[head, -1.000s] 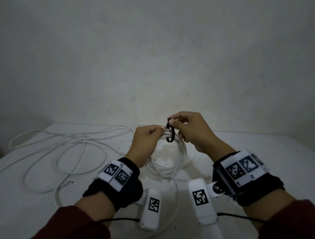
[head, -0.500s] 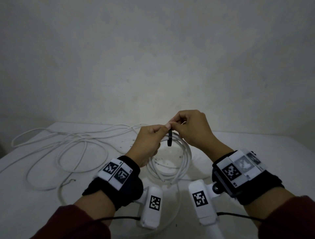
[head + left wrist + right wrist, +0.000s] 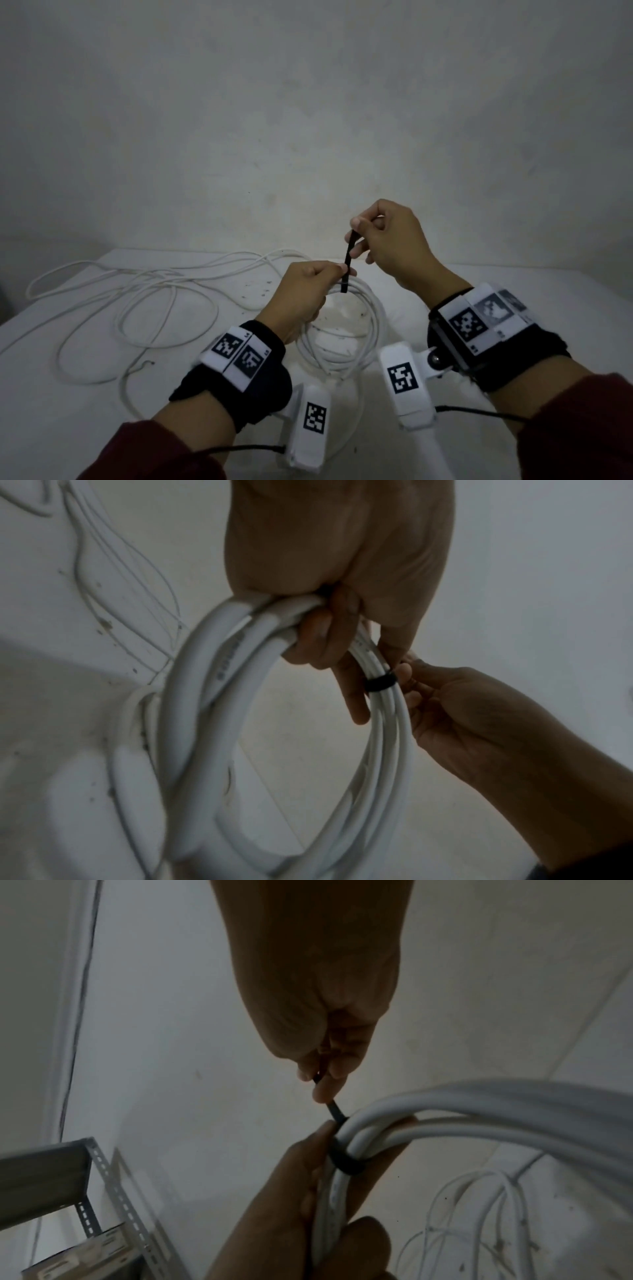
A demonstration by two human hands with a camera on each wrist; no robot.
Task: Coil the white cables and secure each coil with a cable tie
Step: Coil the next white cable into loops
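Observation:
My left hand [image 3: 308,291] grips the top of a coil of white cable [image 3: 371,329] held upright above the white table [image 3: 513,284]. A black cable tie [image 3: 347,262] wraps round the bundle beside my left fingertips; in the left wrist view the black cable tie [image 3: 380,681] shows as a tight band on the strands of the coil [image 3: 212,696]. My right hand [image 3: 387,240] pinches the tie's free tail above the coil and holds it taut. In the right wrist view the tie [image 3: 346,1161] loops under the cable bundle [image 3: 479,1104], its tail running up into my right fingers [image 3: 329,1069].
A long loose white cable [image 3: 137,298] sprawls in loops over the table's left half. A plain wall [image 3: 308,120] rises behind the table. A grey slotted metal shelf frame [image 3: 99,1167] appears low in the right wrist view.
My right hand has risen and drawn the tie's tail upward, so the open black loop has closed into a tight band round the coil. The left hand has stayed on the coil.

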